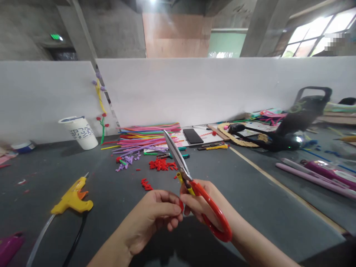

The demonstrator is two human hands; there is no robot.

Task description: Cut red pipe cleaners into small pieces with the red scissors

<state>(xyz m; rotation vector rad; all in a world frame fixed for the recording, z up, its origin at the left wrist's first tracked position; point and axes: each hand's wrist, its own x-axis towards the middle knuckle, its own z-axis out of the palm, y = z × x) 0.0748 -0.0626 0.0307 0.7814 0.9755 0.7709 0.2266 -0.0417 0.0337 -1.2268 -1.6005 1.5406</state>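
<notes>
My right hand (204, 202) is closed around a pair of scissors (178, 157) with red handles, their blades pointing up and away to the left. A slim yellow piece (180, 178) pokes out between the scissors and my fingers; its kind is unclear. Close beside it, my left hand (160, 209) pinches a small red piece (181, 205) between thumb and finger. The two hands nearly meet at that piece. Beyond them lie a few red bits (146, 184) and a pile of cut red pieces (161, 164), with purple pieces (129, 160) to the left.
A yellow glue gun (73, 196) with cords lies at left. Behind it stands a white cup (80, 133). Long coloured pipe cleaners (144, 139) and a black phone (193, 136) sit near the white partition (178, 92). A black stand-like object (297, 118) is at right.
</notes>
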